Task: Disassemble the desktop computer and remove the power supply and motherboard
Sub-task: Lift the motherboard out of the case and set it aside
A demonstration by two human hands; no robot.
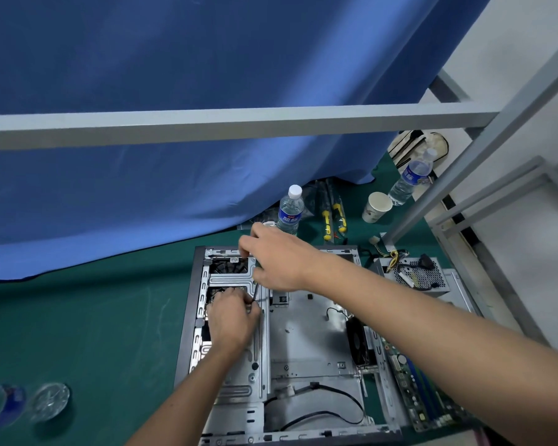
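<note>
The open metal computer case (303, 336) lies flat on the green mat. My left hand (232, 320) is inside the drive cage (232, 278) at the case's left, fingers curled round the end of a thin black cable (254, 294). My right hand (277, 259) reaches across to the cage's far corner, where its curled lower fingers hold the same cable. The grey power supply (414, 276) with its wires sits outside the case on the right. The green motherboard (416, 384) lies along the case's right side, partly under my right forearm. A black fan (358, 346) stands inside the case.
A water bottle (291, 210) stands just behind the case, with yellow-handled tools (327, 220), a paper cup (377, 207) and a second bottle (411, 177) further right. A grey frame bar (239, 123) crosses overhead, with a blue curtain (174, 59) behind. Blurred round things (50, 400) lie at the left.
</note>
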